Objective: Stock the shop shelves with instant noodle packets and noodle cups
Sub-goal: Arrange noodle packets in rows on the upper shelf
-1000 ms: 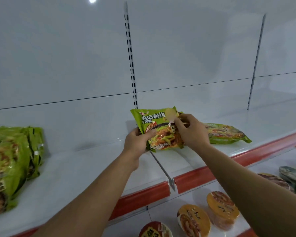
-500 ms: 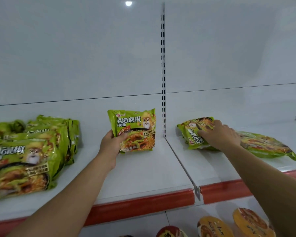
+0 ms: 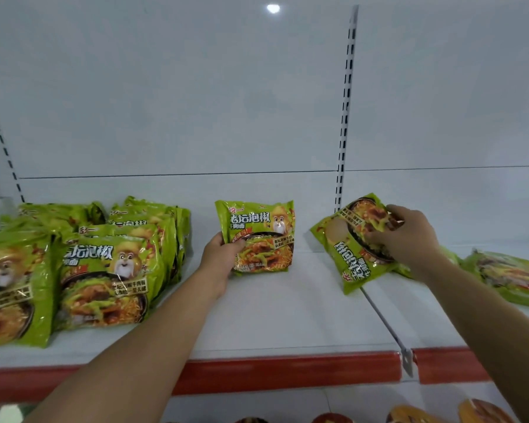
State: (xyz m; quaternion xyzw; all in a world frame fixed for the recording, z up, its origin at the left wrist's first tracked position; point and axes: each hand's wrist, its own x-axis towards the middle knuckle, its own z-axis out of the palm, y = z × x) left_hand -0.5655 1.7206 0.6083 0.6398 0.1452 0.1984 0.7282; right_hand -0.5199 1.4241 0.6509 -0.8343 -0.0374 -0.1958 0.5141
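Observation:
My left hand (image 3: pixel 219 261) grips the lower left edge of a green noodle packet (image 3: pixel 258 236) that stands upright on the white shelf (image 3: pixel 287 319), near the back panel. My right hand (image 3: pixel 409 239) holds a second green packet (image 3: pixel 353 248), tilted and upside down, lifted over the shelf divider (image 3: pixel 385 328). Rows of the same green packets (image 3: pixel 104 270) stand at the shelf's left. More packets (image 3: pixel 510 276) lie flat on the shelf section to the right.
A slotted upright (image 3: pixel 345 111) splits the white back panel. The shelf has a red front strip (image 3: pixel 287 377). Noodle cups (image 3: pixel 409 416) sit on the lower shelf at the bottom right edge.
My left hand has set its packet upright further left on the shelf. My right hand let go of that packet, reached right, and has lifted another packet from the flat pile.

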